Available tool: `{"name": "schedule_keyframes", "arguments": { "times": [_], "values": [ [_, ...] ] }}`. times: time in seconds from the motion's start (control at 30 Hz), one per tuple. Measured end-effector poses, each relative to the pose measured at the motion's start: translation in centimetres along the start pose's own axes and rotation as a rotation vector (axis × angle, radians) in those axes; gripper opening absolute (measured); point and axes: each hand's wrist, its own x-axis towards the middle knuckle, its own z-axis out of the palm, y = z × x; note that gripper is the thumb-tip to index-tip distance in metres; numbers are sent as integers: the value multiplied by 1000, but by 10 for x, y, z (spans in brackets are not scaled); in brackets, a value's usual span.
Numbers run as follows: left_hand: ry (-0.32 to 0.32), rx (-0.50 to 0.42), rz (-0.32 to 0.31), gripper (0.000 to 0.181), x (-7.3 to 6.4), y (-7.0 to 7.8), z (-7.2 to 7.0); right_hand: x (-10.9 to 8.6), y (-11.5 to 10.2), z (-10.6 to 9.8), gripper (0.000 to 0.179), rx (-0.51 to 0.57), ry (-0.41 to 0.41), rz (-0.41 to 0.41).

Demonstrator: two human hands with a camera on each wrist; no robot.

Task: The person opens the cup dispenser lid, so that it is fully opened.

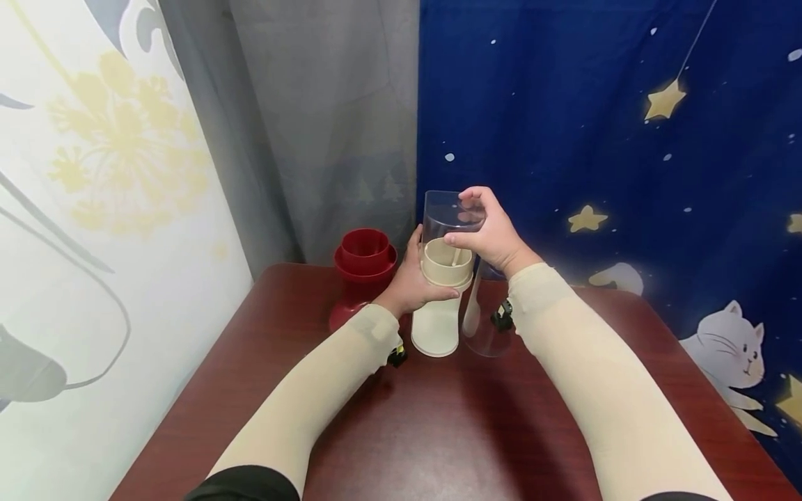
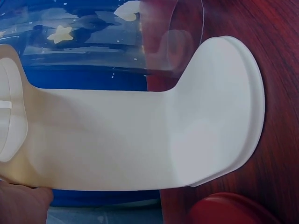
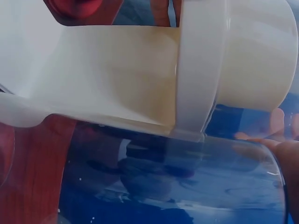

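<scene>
A cream plastic stand [image 1: 435, 327], with a round collar [image 1: 447, 263] on top and a rounded foot, stands upright on the table. My left hand [image 1: 416, 278] grips it just under the collar, thumb across the front and fingers at the far side. Above and behind the collar is a clear plastic container [image 1: 438, 209], held by my right hand [image 1: 489, 233] with thumb in front and fingers curled over its top. The container's lower part is hidden behind the collar. A second clear cylinder [image 3: 163, 182] stands close beside the stand, under my right wrist.
To the left of the stand is a similar red one [image 1: 365, 261], partly behind my left hand. All of it stands near the far edge of the dark red wooden table [image 1: 432, 431]. Grey and blue curtains [image 1: 532, 104] hang directly behind the table.
</scene>
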Motion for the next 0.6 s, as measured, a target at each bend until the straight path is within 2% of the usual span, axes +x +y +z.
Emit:
{"name": "schedule_keyframes", "arguments": {
  "times": [0.33, 0.6],
  "values": [
    [-13, -25, 9, 147, 1, -1, 5, 0, 1, -6, 79, 34, 6, 19],
    [-14, -7, 26, 147, -1, -2, 3, -1, 3, -6, 77, 35, 3, -16]
  ]
}}
